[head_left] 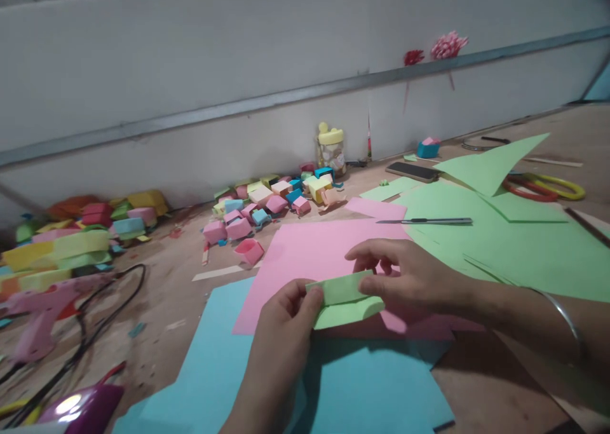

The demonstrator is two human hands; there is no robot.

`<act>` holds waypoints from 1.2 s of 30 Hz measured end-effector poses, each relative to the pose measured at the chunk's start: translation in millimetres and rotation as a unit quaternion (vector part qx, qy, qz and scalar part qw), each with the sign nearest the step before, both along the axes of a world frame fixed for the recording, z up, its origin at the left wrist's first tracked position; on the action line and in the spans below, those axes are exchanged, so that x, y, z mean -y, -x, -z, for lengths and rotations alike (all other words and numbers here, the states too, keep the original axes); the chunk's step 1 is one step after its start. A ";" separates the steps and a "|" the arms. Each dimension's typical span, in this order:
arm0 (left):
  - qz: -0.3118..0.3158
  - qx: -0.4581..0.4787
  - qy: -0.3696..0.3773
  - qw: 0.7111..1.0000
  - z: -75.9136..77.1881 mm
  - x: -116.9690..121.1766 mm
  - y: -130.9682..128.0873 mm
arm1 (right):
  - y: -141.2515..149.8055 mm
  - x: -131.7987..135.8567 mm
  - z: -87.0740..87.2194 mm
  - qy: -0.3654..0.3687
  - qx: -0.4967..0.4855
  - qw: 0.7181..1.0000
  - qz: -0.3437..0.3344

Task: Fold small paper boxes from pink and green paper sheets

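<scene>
A small folded strip of green paper (pixel 344 299) is held just above the table between both hands. My left hand (pixel 284 332) pinches its left end with thumb and fingers closed. My right hand (pixel 410 275) grips the right end, fingers curled over the top edge; a metal bangle sits on that wrist. Under the hands lie a pink sheet (pixel 314 250) and a blue sheet (pixel 333 389).
Large green sheets (pixel 515 237) lie at the right with a craft knife (pixel 424 221) on them. A phone (pixel 412 171), scissors (pixel 543 186), a jar (pixel 330 148) and piles of small folded paper boxes (pixel 267 205) stand near the wall. A pink glue gun (pixel 42 307) and cables lie at the left.
</scene>
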State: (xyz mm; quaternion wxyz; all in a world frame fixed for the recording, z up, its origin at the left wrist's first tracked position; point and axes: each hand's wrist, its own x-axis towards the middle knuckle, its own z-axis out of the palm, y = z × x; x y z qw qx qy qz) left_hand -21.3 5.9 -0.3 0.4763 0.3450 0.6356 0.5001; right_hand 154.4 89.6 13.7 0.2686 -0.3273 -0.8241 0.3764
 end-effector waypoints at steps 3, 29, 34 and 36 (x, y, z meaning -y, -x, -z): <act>0.018 -0.013 -0.017 1.000 -3.2 2.1 -8.4 | 2.4 3.2 2.3 -0.004 0.005 1.000 -0.019; 0.003 -0.138 -0.071 0.988 -7.0 6.0 4.4 | -8.6 -14.9 -5.3 0.302 -0.061 0.945 -0.112; -0.029 -0.083 -0.031 0.996 -11.1 6.7 2.9 | -8.1 -13.1 -1.8 0.289 -0.061 0.939 -0.175; -0.031 -0.023 -0.009 0.999 -12.8 6.5 2.3 | -8.3 -11.3 -1.7 0.245 -0.041 0.953 -0.172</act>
